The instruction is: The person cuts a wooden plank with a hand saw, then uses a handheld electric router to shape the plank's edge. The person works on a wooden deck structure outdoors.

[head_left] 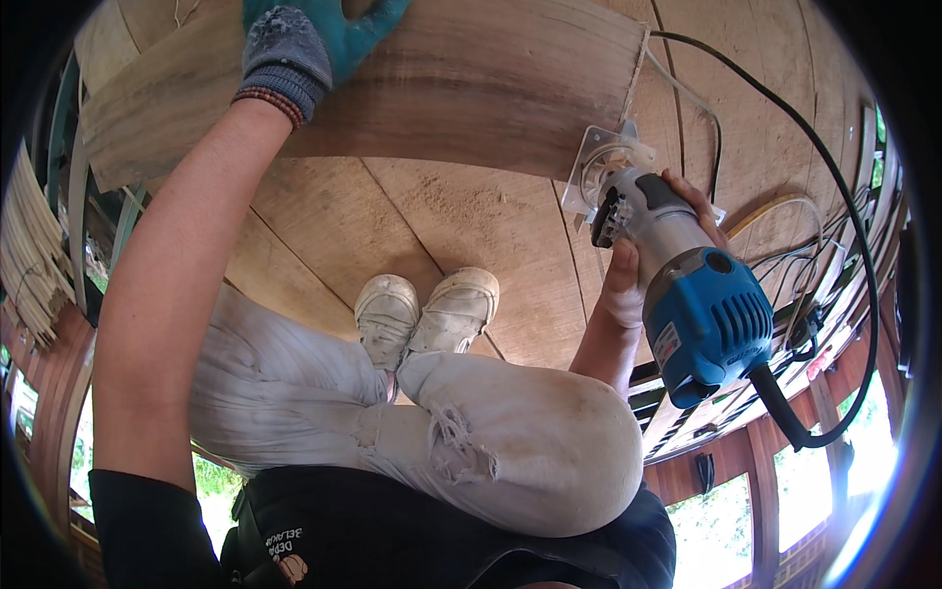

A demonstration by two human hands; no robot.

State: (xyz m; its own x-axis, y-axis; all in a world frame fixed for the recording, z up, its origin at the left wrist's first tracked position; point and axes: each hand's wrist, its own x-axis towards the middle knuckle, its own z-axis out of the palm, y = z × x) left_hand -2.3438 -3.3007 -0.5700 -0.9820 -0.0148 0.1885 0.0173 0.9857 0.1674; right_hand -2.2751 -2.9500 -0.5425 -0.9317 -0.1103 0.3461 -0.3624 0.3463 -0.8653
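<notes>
A wide wooden board (471,93) lies across the far part of the view. My left hand (319,39), in a teal-coated grey glove, rests on its left half; the fingertips run out of the picture and the visible thumb is spread. In my bare right hand (628,270) is a trim router (702,285) with a blue motor housing, a silver body and a clear base plate (597,167). The fingers wrap round the silver body. The base plate is at the board's near right corner, tilted; whether the bit touches wood is hidden.
Sawdust (461,201) lies on the plank floor (520,255) near my shoes (427,309). The router's black cord (834,157) loops along the right side. More cables (800,260) lie at the right edge. Thin wood strips (34,245) stand stacked at the left.
</notes>
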